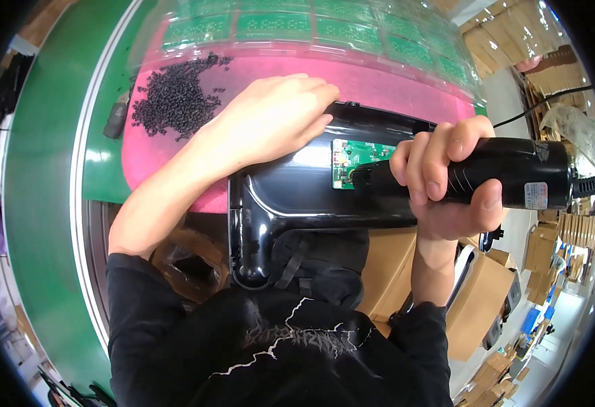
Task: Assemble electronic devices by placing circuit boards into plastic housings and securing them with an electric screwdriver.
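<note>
My right hand (447, 176) is wrapped round a black electric screwdriver (514, 173), held level with its nose pointing left. The nose is over a green circuit board (351, 154) and hides part of it; the bit's tip cannot be made out. The board lies inside a glossy black plastic housing (297, 193), which reaches over the table's near edge toward my body. My left hand (280, 115) lies across the housing's far left part, with its fingers curled at the far rim. Some of those fingertips are hidden.
A pile of small black screws (175, 98) lies on the pink mat (250, 71). Clear plastic trays (277, 27) stand at the back. A dark-handled tool (116, 119) lies left of the mat. Cardboard boxes (477, 305) and a black bag (331, 264) are below the table's edge.
</note>
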Motion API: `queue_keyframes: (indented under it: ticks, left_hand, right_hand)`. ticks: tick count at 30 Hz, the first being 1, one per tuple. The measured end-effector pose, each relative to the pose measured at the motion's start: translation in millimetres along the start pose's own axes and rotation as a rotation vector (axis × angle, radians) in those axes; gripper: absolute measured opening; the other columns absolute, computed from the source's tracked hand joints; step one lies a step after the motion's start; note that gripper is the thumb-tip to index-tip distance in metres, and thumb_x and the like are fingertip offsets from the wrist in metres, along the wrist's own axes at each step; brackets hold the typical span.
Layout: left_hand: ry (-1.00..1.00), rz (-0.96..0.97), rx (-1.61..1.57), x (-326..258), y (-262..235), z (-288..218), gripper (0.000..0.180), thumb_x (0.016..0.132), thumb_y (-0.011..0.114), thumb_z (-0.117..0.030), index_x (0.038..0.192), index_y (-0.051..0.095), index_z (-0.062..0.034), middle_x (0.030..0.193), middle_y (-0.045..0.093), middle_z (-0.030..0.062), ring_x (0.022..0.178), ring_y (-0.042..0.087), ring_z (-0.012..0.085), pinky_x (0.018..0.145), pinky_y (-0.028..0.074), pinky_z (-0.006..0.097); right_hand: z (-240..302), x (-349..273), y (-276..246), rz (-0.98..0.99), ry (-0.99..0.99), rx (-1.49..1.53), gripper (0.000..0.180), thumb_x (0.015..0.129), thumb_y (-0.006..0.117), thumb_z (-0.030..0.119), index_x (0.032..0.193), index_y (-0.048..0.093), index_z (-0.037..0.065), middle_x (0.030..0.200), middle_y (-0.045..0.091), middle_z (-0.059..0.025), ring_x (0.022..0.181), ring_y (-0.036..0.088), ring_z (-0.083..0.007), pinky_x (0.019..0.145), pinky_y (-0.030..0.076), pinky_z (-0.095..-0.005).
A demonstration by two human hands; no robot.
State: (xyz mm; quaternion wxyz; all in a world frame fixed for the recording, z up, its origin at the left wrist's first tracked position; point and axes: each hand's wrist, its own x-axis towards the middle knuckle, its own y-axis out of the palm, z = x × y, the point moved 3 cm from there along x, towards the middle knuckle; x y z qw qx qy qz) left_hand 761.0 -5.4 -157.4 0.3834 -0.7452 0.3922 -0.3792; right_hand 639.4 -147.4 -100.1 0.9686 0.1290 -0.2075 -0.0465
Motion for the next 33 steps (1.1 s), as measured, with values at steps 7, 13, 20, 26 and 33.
queue_keyframes:
  ticks: [7, 13, 20, 26, 33]
  left_hand:
    - [0.022, -0.016, 0.013, -2, 0, -1, 0.026, 0.088, 0.06, -0.017, 0.107, 0.057, 0.0007, 0.1, 0.062, 0.0159, 0.1, 0.059, 0.034, 0.085, 0.049, 0.043]
    - [0.015, -0.01, 0.014, -6, 0, 0, 0.026, 0.087, 0.06, -0.017, 0.106, 0.056, 0.0013, 0.1, 0.062, 0.0165, 0.1, 0.059, 0.0347, 0.085, 0.048, 0.044]
    - [0.034, 0.021, 0.017, 2, 0, -5, 0.023, 0.087, 0.06, -0.016, 0.101, 0.055, 0.0008, 0.096, 0.061, 0.0162, 0.096, 0.06, 0.0354, 0.081, 0.049, 0.044]
    - [-0.056, 0.09, -0.011, -7, -4, 2, 0.02, 0.089, 0.059, -0.018, 0.093, 0.058, 0.0014, 0.089, 0.062, 0.0175, 0.087, 0.061, 0.0384, 0.073, 0.049, 0.047]
    - [-0.068, 0.176, 0.003, -4, -10, -9, 0.021, 0.09, 0.059, -0.021, 0.087, 0.06, -0.0002, 0.085, 0.064, 0.0158, 0.084, 0.061, 0.0385, 0.069, 0.049, 0.048]
  right_hand:
    - [4, 2, 14, 0.234, 0.03, -0.022, 0.045, 0.08, 0.074, 0.043, 0.096, 0.046, 0.01, 0.062, 0.051, 0.0029, 0.047, 0.047, -0.0096, 0.049, 0.039, -0.0254]
    - [-1, 7, 21, 0.252, 0.168, -0.007, 0.049, 0.079, 0.077, 0.045, 0.095, 0.048, 0.009, 0.064, 0.053, 0.0033, 0.051, 0.051, -0.0103, 0.05, 0.039, -0.0246]
    - [8, 10, -7, -0.092, 0.162, 0.291, 0.044, 0.091, 0.059, 0.049, 0.104, 0.05, 0.008, 0.064, 0.043, 0.0066, 0.051, 0.036, -0.0059, 0.057, 0.029, -0.0259]
    - [30, 2, -62, -0.663, 0.117, 0.508, 0.051, 0.093, 0.057, 0.019, 0.128, 0.034, -0.011, 0.134, 0.04, -0.0234, 0.131, 0.033, -0.0315, 0.115, 0.022, -0.0497]
    - [118, -155, -116, 0.982, -0.457, 0.806, 0.098, 0.088, 0.061, 0.042, 0.147, 0.002, -0.009, 0.16, 0.006, -0.0148, 0.146, 0.009, -0.0329, 0.12, 0.004, -0.0419]
